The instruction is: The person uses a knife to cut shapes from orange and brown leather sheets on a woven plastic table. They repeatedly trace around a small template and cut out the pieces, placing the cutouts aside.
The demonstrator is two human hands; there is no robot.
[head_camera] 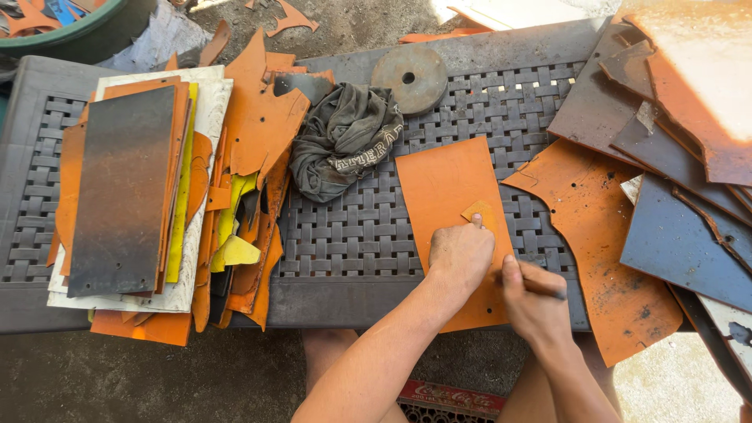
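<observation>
The left hand (460, 254) presses a small orange template piece (481, 213) flat against the orange sheet (442, 192), its fingers (475, 222) curled, with one fingertip on the piece's lower edge. The sheet lies on the dark woven plastic tabletop (352, 235), its near end hanging over the front edge. The right hand (534, 301) is closed around a thin dark tool (548, 288), apparently a pen or blade, though which one I cannot tell; the tool lies just right of the sheet. The likeliest trouble, as I judge it, is slippage: the template is held by little more than a fingertip, so a sideways push from the tool could nudge it and spoil the outline. The woven surface underneath gives uneven support, so the tip may skip. The crumpled dark cloth (345, 137) and the round metal disc (409, 77) sit well clear; the stack of sheets (125, 192) lies off to the left.
</observation>
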